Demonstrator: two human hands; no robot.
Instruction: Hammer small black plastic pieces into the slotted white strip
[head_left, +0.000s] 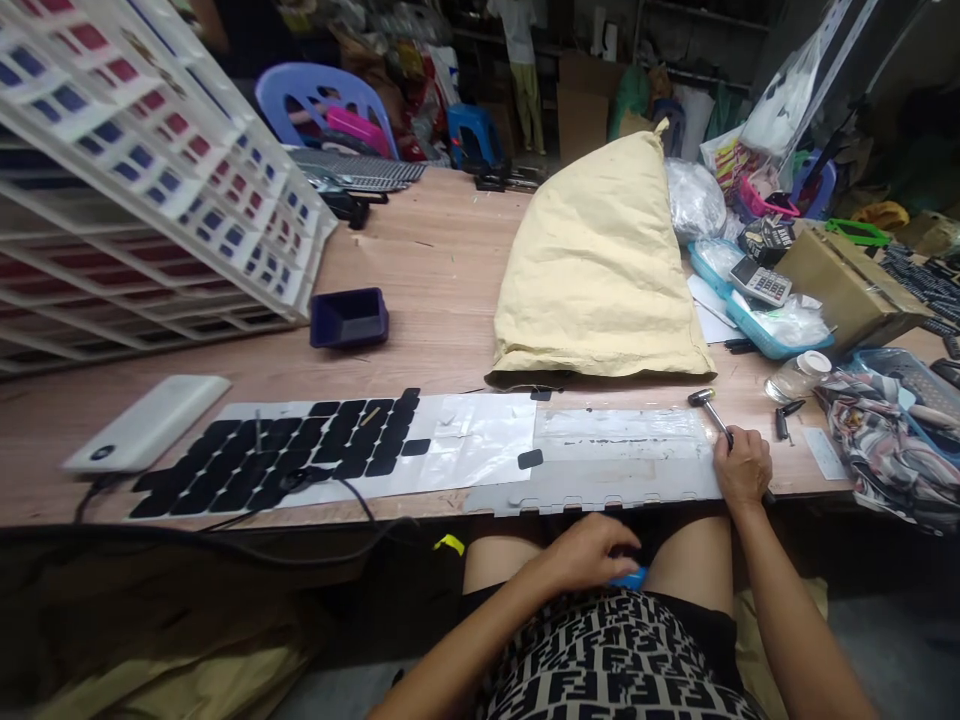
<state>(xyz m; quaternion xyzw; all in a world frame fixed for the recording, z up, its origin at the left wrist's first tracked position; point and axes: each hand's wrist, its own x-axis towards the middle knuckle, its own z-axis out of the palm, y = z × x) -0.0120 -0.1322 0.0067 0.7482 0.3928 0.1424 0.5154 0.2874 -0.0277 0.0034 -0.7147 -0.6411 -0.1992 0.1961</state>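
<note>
The hammer (712, 410) is clasped in the right grip (742, 465), its head (702, 397) forward-left of that grip. Rigid, head-heavy handling is expected; the handle (722, 426) is best held toward its end. Whether the left grip (596, 550) is loaded cannot be told.

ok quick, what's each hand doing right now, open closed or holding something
Left hand: loosely curled; whether it holds anything cannot be told.
Right hand: closed, holding the small hammer by its handle.

Small hammer (718, 417), metal-shafted, slanted, in hand
</note>
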